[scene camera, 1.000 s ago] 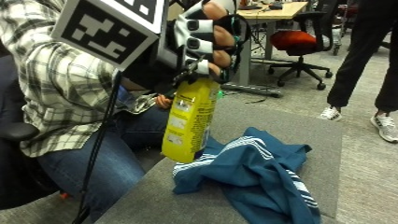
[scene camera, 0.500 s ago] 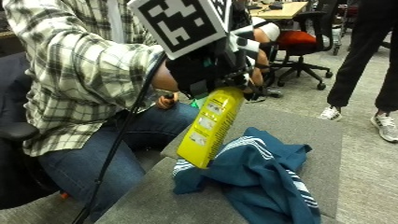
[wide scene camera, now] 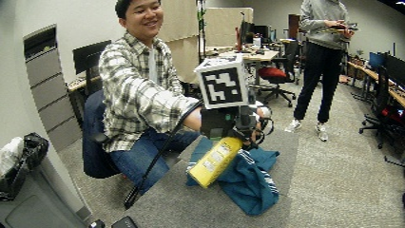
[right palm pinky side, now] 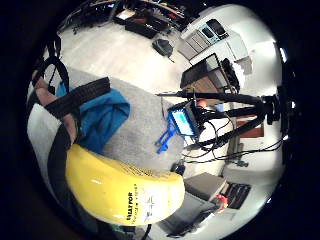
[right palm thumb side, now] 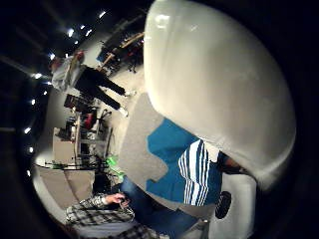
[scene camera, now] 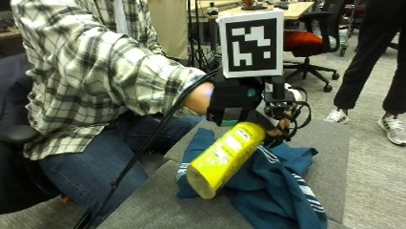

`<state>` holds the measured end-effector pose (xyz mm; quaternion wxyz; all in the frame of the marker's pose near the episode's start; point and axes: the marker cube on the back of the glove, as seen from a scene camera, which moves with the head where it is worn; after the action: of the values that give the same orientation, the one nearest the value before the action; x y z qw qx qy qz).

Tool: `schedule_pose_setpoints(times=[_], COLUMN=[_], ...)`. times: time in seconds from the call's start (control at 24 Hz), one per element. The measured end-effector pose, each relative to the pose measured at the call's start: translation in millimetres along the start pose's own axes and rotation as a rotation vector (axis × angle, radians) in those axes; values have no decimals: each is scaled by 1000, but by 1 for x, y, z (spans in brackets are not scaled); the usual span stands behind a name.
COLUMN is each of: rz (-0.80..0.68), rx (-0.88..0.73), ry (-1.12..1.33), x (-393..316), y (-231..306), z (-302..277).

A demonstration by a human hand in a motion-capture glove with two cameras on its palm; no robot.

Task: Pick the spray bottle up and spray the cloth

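The yellow spray bottle (scene camera: 225, 160) hangs tilted, base toward the camera, head end aimed at the cloth (scene camera: 279, 188), a crumpled teal, white-striped heap on the grey table.

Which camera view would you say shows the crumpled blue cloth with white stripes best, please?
The wide outside view shows the crumpled blue cloth with white stripes whole on the grey table. The outside view cuts off its lower edge; the yellow spray bottle overlaps it. Both palm views show only parts.

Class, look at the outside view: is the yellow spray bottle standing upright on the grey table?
No. The yellow plastic spray bottle is lifted and steeply tilted in the gloved right hand, its base hanging over the blue striped cloth.
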<state>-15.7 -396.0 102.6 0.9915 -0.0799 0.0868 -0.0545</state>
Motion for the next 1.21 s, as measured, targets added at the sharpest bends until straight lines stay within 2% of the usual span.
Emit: schedule_pose_setpoints(times=[0.29,0.58,0.75,1.21], rz=[-144,-172,-154,22], rx=[-124,-153,-81,144], ry=[207,253,109,-425], x=[-7,-17,-24,-14], y=[4,6,5,5], z=[19,25,15,-24])
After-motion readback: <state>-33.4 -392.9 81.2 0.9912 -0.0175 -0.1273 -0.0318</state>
